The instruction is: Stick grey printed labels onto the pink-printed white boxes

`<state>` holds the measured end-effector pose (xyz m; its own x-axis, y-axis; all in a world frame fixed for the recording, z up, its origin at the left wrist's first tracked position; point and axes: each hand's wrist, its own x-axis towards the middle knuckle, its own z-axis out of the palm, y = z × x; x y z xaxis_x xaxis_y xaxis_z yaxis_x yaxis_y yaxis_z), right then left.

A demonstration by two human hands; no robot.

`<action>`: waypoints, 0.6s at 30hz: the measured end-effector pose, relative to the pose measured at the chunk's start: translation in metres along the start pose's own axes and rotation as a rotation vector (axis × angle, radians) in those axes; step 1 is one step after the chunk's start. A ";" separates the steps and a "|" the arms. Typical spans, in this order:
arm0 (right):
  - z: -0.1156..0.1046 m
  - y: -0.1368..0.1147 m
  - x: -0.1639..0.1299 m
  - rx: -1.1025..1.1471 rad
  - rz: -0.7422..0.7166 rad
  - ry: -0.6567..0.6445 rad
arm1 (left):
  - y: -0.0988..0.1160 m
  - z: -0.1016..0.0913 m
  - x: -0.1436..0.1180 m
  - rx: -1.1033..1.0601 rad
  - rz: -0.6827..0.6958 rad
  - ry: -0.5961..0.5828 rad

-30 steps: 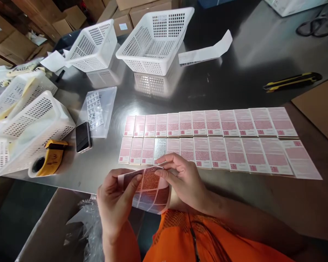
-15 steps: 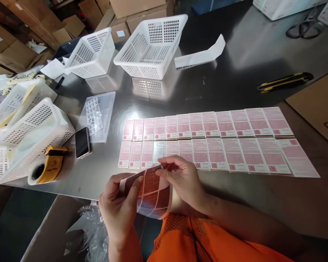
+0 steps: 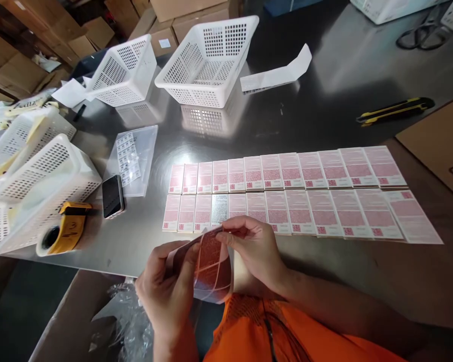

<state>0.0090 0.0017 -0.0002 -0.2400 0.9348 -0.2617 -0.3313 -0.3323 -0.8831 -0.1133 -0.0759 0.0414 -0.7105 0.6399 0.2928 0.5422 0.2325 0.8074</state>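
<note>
A curled sheet of reddish-brown labels (image 3: 212, 261) on clear backing is held between my two hands, over the front edge of the table. My left hand (image 3: 169, 281) pinches its left part, thumb on top. My right hand (image 3: 251, 246) is closed at the sheet's upper right edge, thumb and forefinger pressed together; whether a label is between those fingertips is too small to tell. Just beyond my hands lie two rows of flat packets with pink-and-white faces (image 3: 290, 171), each bearing a small red square code. One packet (image 3: 219, 208) in the near row looks greyer.
White perforated baskets (image 3: 207, 95) stand at the back and left. A phone (image 3: 113, 197), a tape roll dispenser (image 3: 70, 229) and a clear sleeve with a code sheet (image 3: 130, 158) lie left. A paper strip (image 3: 274, 78), a yellow-black cutter (image 3: 395, 110) and scissors (image 3: 423, 37) lie farther back.
The label sheet has curled a little more between my hands, and its lower part has narrowed. Both hands keep their hold, and the packets stay in place.
</note>
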 end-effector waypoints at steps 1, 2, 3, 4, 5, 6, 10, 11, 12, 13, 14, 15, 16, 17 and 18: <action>0.000 0.000 0.000 -0.004 -0.002 0.000 | -0.001 0.000 0.000 0.000 -0.002 -0.002; 0.000 0.000 0.000 -0.007 -0.001 0.000 | -0.001 0.000 0.000 -0.001 -0.004 -0.003; 0.000 0.000 -0.001 -0.006 0.002 -0.002 | -0.002 0.000 0.000 -0.002 -0.006 -0.004; 0.000 0.000 -0.001 0.001 0.000 -0.004 | -0.002 0.000 0.000 -0.003 -0.008 -0.006; 0.000 0.000 -0.001 0.013 -0.008 -0.007 | -0.002 0.000 0.000 -0.003 -0.009 -0.008; 0.000 0.000 -0.001 0.031 -0.020 -0.014 | -0.003 -0.001 0.000 -0.002 -0.009 -0.007; 0.000 0.000 0.000 0.065 -0.019 -0.031 | -0.003 -0.001 0.001 -0.001 -0.002 -0.005; -0.001 0.000 0.000 0.057 0.001 -0.031 | -0.003 -0.001 0.001 -0.002 0.001 -0.006; -0.001 0.000 0.001 0.046 0.016 -0.035 | -0.003 -0.001 0.001 -0.002 0.005 -0.006; -0.002 0.001 0.002 0.030 0.019 -0.043 | -0.002 -0.001 0.000 -0.002 0.006 -0.007; -0.002 0.001 0.003 0.007 0.006 -0.051 | -0.002 0.000 0.000 -0.001 0.008 -0.005; -0.003 0.001 0.003 -0.021 -0.020 -0.055 | -0.002 0.000 0.000 0.000 0.009 -0.001; -0.004 0.001 0.003 -0.051 -0.049 -0.053 | -0.001 0.000 0.000 -0.001 0.009 0.001; -0.004 0.002 0.004 -0.077 -0.075 -0.045 | -0.001 0.001 -0.001 -0.003 0.007 0.002; -0.005 0.003 0.003 -0.092 -0.096 -0.036 | -0.001 0.001 -0.001 -0.006 0.003 0.002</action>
<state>0.0114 0.0045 -0.0052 -0.2446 0.9560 -0.1620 -0.2695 -0.2275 -0.9357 -0.1124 -0.0758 0.0401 -0.7101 0.6388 0.2962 0.5413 0.2261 0.8099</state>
